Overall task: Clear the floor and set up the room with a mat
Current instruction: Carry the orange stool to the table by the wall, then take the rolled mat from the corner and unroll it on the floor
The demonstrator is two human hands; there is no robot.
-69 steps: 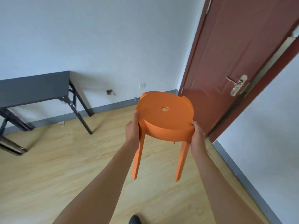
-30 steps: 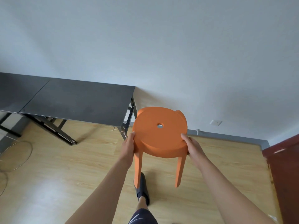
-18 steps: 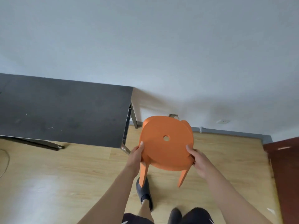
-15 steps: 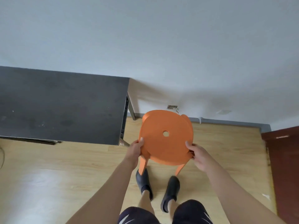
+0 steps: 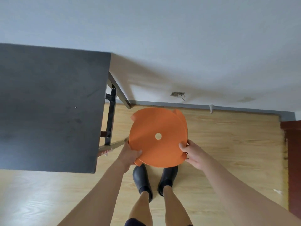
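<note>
Across the upper half of the frame spreads a pale wall [image 5: 179,38], and below it a light wooden floor [image 5: 228,144] fills the lower half. At the left of the frame a dark grey table [image 5: 48,103] reaches in from the edge, its black metal frame [image 5: 110,115] showing under its right-hand end.

In the centre sits the orange stool [image 5: 156,124], seen from straight above, just right of the table's corner and near the wall. Its round seat hides its legs, so I cannot tell whether it stands on the floor or hangs clear of it.

Both bare forearms rise from the bottom edge to the seat. The left hand [image 5: 129,153] grips the seat's lower left rim, thumb lying on top and fingers curled out of sight beneath. The right hand [image 5: 193,154] holds the lower right rim the same way, thumb on top and fingers wrapped under.

Along the right edge stands a strip of red-brown door [image 5: 293,160]. A grey skirting board [image 5: 236,108] runs along the foot of the wall. Two dark shoes, left [image 5: 141,178] and right [image 5: 168,176], stand side by side directly below the seat.

On the wall above the stool is a small open socket hole [image 5: 177,94] with a wire hanging out. Smallest is the round hole [image 5: 158,136] in the middle of the seat.
</note>
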